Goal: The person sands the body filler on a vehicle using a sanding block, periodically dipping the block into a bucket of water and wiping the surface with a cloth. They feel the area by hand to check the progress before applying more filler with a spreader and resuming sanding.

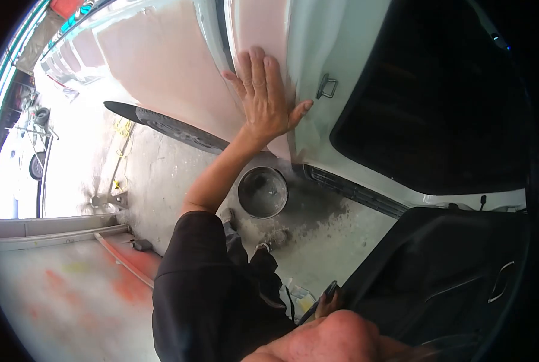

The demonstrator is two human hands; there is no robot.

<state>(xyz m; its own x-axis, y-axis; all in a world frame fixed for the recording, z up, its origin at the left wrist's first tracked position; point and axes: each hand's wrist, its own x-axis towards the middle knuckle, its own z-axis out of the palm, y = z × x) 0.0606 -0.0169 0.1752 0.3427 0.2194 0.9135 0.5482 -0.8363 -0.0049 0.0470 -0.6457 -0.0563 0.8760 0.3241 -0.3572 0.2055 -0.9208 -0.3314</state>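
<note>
My left hand [262, 99] lies flat with fingers spread on a pinkish, filler-coated area of the white car body panel [260, 30], beside the edge of the door opening. Its thumb points right, toward the metal door striker [326, 86]. Low in the view, my right hand [329, 303] is partly hidden and closed around a dark elongated object [327, 293], whose kind I cannot make out. Below my left forearm, a round bucket [263, 192] stands on the floor, with greyish contents showing inside.
An open car door with black trim [438, 265] fills the lower right. The dark car window [438, 108] is above it. At left lies a white panel with red-orange paint marks [82, 289]. A yellow cord [123, 130] runs along the floor near a metal stand [109, 199].
</note>
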